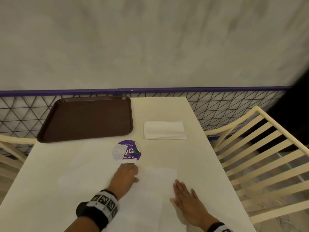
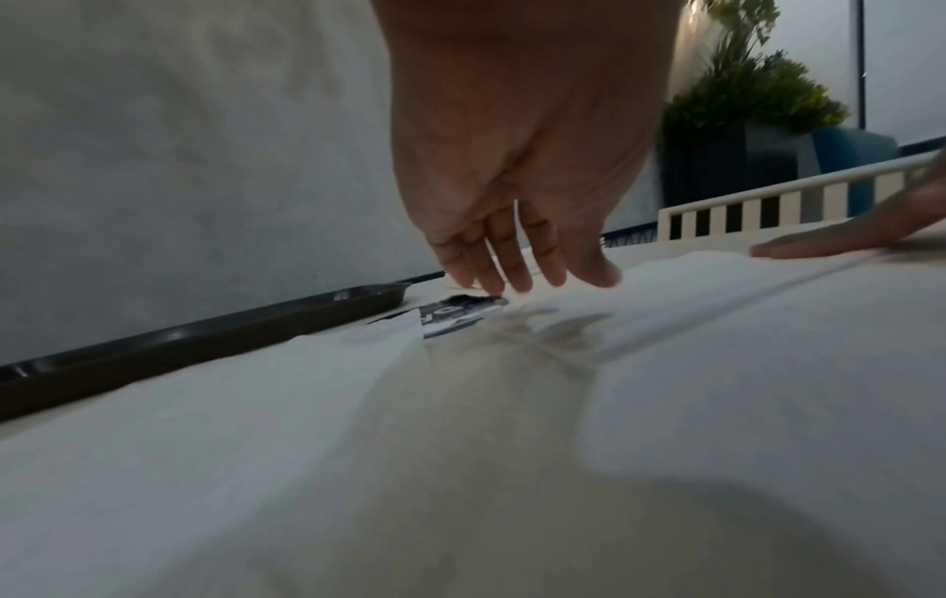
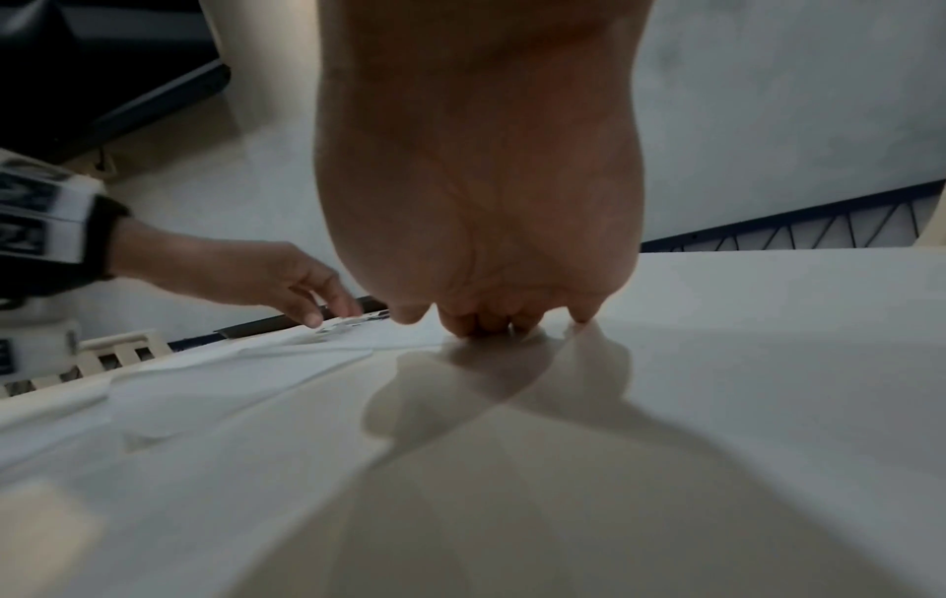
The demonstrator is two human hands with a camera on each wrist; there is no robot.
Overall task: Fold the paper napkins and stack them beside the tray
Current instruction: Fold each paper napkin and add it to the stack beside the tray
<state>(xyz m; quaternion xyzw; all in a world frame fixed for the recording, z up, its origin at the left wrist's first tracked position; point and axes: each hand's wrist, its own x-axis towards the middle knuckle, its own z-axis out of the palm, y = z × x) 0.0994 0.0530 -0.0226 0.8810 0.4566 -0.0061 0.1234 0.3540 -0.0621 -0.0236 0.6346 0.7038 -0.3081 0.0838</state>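
An unfolded white paper napkin [image 1: 155, 180] lies flat on the near middle of the table. My right hand [image 1: 180, 186] presses flat on its right edge, fingers straight. My left hand [image 1: 132, 171] reaches over its far left corner, fingers extended and loosely spread, tips at the paper's edge [image 2: 486, 283] beside a round sticker. A second thin sheet [image 1: 87, 164] lies to the left and overlaps that sticker. A stack of folded napkins [image 1: 164, 130] sits just right of the empty brown tray [image 1: 87, 119]. The right wrist view shows my right hand's fingertips [image 3: 491, 323] down on the paper.
A round purple sticker [image 1: 128, 150] is stuck on the cream table [image 1: 192, 156]. Cream slatted chairs stand at the right [image 1: 250, 148] and left [image 1: 10, 143]. A wire mesh fence [image 1: 217, 101] with a purple rail runs behind the table.
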